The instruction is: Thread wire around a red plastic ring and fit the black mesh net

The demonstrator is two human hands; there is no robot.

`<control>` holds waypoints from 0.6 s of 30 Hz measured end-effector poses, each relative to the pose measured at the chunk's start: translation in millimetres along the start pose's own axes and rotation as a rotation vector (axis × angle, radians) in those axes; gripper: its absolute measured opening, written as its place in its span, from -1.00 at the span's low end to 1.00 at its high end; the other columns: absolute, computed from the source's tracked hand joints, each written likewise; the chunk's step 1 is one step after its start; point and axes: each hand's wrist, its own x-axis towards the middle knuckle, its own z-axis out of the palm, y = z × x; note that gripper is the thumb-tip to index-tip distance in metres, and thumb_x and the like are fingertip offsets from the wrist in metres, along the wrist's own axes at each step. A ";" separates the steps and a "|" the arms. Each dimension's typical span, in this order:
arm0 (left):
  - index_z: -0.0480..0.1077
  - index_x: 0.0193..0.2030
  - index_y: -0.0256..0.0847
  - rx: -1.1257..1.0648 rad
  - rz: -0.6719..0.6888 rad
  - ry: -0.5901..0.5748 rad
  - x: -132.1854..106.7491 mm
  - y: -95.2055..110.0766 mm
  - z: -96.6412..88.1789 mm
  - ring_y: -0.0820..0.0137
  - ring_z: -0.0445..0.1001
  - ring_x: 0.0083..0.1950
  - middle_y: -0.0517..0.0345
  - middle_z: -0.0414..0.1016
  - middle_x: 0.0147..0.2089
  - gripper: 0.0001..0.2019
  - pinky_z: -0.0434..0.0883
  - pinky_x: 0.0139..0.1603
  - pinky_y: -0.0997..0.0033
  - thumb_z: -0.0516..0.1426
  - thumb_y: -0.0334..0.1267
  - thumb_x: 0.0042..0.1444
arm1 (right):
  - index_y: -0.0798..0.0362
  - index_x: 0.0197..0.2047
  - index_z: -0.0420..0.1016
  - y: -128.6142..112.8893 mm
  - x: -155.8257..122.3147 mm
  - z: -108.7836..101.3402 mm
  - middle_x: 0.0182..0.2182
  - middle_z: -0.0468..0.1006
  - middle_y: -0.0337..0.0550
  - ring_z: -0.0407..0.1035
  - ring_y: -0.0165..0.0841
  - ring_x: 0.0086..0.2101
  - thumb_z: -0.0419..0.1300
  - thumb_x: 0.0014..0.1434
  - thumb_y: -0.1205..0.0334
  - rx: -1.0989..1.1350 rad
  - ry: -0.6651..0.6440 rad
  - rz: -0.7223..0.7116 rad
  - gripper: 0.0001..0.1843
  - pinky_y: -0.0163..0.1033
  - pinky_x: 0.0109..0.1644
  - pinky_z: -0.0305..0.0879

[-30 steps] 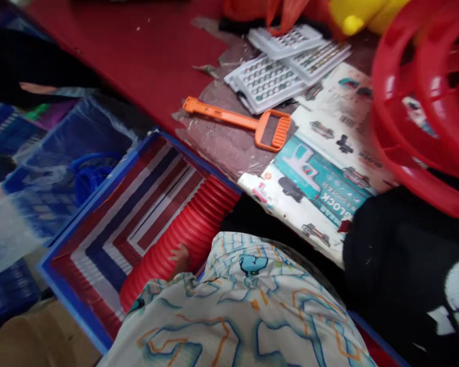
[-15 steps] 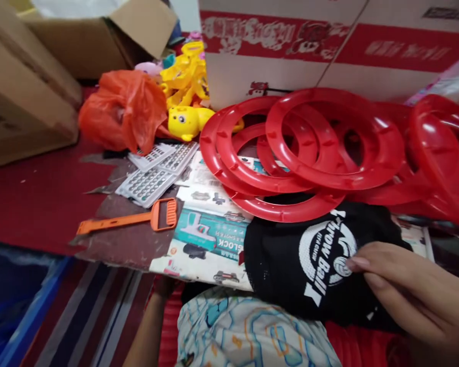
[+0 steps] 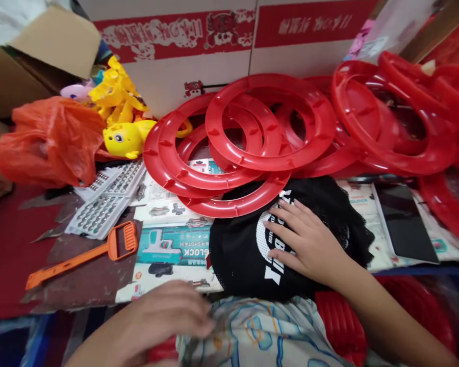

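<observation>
A black mesh cloth (image 3: 237, 250) with white "Throw Ball" print lies over the printed cardboard near the table's front edge. My right hand (image 3: 304, 244) rests flat on that print, fingers spread. My left hand (image 3: 168, 316), blurred, hovers above the patterned clothing on my lap, just short of the table edge; its fingers are bent and smeared by motion. Several red plastic rings (image 3: 271, 122) are stacked behind the cloth, the nearest overlapping its far edge.
To the left lie an orange plastic handle piece (image 3: 80, 257), white trays of small round parts (image 3: 107, 204), an orange bag (image 3: 53, 142) and a yellow toy (image 3: 128, 137). A dark phone (image 3: 405, 221) lies at right. A white and red carton (image 3: 199, 56) stands behind.
My right hand has gone from pinched fingers at the cloth's right part to lying flat on its print. My left hand has risen into view over my lap. The view has swung right.
</observation>
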 end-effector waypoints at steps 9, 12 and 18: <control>0.18 0.34 -0.37 0.902 0.145 0.130 116.4 -39.0 64.5 -0.05 0.06 0.45 -0.07 0.15 0.44 -0.37 -0.05 0.47 -0.14 -0.05 0.07 0.31 | 0.23 0.22 0.32 17.9 -20.6 -16.6 0.24 0.30 0.21 0.09 0.03 0.31 0.04 0.34 0.18 -0.068 0.229 0.059 -0.54 0.22 0.30 0.15; 0.10 0.40 -0.30 0.890 0.074 0.146 121.7 -45.1 67.4 0.05 0.06 0.46 0.02 0.02 0.49 -0.34 -0.05 0.48 0.01 -0.14 0.12 0.33 | 0.18 0.29 0.25 30.3 -26.6 -2.8 0.27 0.28 0.17 0.06 0.10 0.31 -0.02 0.35 0.06 -0.158 0.161 0.045 -0.45 0.28 0.27 0.11; 0.14 0.38 -0.27 0.893 0.072 0.176 124.3 -48.3 52.5 0.14 0.07 0.45 0.09 0.04 0.48 -0.34 -0.09 0.49 0.13 -0.17 0.15 0.33 | 0.15 0.33 0.23 50.5 -16.9 20.3 0.28 0.28 0.12 0.09 0.11 0.30 -0.07 0.33 -0.01 -0.169 0.170 -0.012 -0.39 0.25 0.27 0.04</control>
